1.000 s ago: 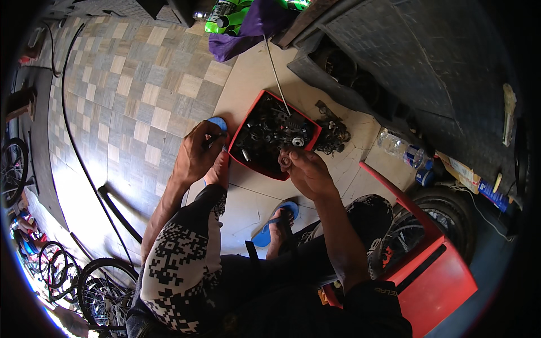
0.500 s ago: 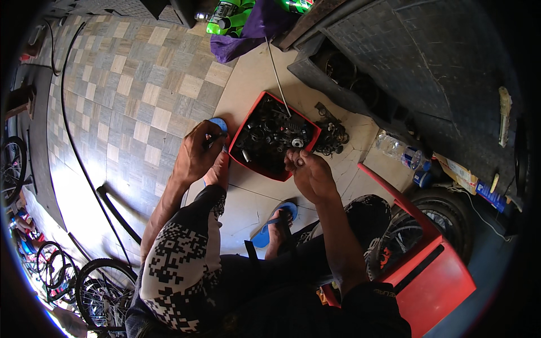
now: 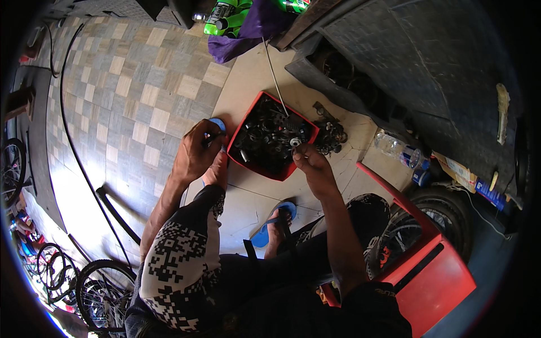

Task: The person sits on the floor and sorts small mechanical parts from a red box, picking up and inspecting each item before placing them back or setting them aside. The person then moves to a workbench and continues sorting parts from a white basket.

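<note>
Red bin (image 3: 282,177) of metal parts (image 3: 262,133) seemingly being picked over on pale tiled floor (image 3: 236,79); silvery ring (image 3: 295,142) being contained inside near-right edge. Right hand (image 3: 316,170) there: fingers being pinched together, contents unclear; left hand (image 3: 194,152): fingers being curled, grip unclear. Precise pinch likely being required. Bicycle wheel (image 3: 105,290) being stood well apart.

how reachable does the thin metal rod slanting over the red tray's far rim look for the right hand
Probably yes: the right hand is by the near right side of the red tray, and only loose parts seem to lie between it and the thin metal rod; nothing upright blocks the way.
</note>
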The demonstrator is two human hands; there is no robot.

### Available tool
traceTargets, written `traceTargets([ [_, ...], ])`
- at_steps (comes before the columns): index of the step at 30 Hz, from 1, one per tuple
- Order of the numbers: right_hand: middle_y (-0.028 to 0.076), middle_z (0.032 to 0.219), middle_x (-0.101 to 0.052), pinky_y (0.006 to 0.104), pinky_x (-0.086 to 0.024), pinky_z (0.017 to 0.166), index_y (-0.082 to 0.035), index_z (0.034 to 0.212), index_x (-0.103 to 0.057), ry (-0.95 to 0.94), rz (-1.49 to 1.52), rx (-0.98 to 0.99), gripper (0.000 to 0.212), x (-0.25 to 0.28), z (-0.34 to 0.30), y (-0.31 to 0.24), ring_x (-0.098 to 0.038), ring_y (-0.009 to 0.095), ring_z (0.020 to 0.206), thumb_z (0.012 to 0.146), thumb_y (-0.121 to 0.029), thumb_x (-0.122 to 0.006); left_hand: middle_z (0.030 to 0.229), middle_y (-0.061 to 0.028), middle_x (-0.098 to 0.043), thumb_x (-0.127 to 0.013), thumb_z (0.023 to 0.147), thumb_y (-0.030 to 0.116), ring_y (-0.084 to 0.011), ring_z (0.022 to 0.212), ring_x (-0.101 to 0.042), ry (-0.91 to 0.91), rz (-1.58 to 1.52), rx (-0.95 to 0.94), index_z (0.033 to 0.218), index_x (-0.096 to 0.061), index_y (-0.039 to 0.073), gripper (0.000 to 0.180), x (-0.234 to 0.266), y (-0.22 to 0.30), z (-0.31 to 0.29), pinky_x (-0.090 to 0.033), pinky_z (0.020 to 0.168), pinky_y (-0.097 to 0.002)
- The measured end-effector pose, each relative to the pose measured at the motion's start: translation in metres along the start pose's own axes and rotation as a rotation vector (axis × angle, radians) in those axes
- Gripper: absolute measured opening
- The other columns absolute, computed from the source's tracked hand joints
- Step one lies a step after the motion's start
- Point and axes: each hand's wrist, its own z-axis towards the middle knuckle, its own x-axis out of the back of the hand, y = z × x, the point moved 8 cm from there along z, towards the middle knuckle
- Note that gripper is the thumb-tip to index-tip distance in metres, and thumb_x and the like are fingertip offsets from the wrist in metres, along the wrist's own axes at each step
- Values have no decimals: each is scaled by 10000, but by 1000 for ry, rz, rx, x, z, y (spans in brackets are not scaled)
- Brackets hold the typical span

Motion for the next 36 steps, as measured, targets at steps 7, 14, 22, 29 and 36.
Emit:
traceTargets([
  [7, 35, 1050, -605, 333, -442, 965, -63, 1035, -670, 84, -410, 118, 212, 3, 5, 15, -559, 173, 1040, 1046, -275, -664, 956, -144, -684, -737, 912, 64, -295, 828, -702, -3, 8, 3, 1035, -627, 6, 175, 0, 2, -1, -568, 737, -385],
  [14, 129, 1029, -628, 446, -486, 909, -97, 936, -708, 108, -867, 419, 134, -19, 1, 11, -593, 325, 1057, 846, -130, -803, 839, -79, -652, -702, 956, 90, -135, 682, -581, 40, 16, -38, 1037, -625, 19, 133, 0, 2, -1, -493, 646, -318],
  [22, 99, 978, -668, 433, -560, 790, -133, 1102, -724, 98, -1205, 381, 196, -40, 12, 19, -689, 307, 888, 932, -230, -711, 973, -158, -689, -745, 909, 82, -308, 828, -704, 7, 8, 23, 1057, -630, 11, 200, -1, -2, -1, -563, 742, -388],
  [29, 141, 1099, -640, 436, -562, 831, -79, 1221, -703, 24, -1511, 474, 345, -71, 33, 32, -659, 308, 995, 898, -201, -706, 958, -154, -691, -748, 917, 86, -301, 816, -695, 14, 3, 30, 1048, -629, 5, 195, 0, -4, -3, -558, 741, -383],
  [36, 131, 1090, -644, 445, -559, 848, -93, 1143, -731, -187, -1537, 328, 296, -62, 10, 45, -650, 301, 1040, 876, -219, -711, 867, -90, -673, -692, 952, 83, -145, 710, -595, 40, 1, -23, 1046, -624, 15, 135, 0, -4, -6, -503, 673, -323],
])
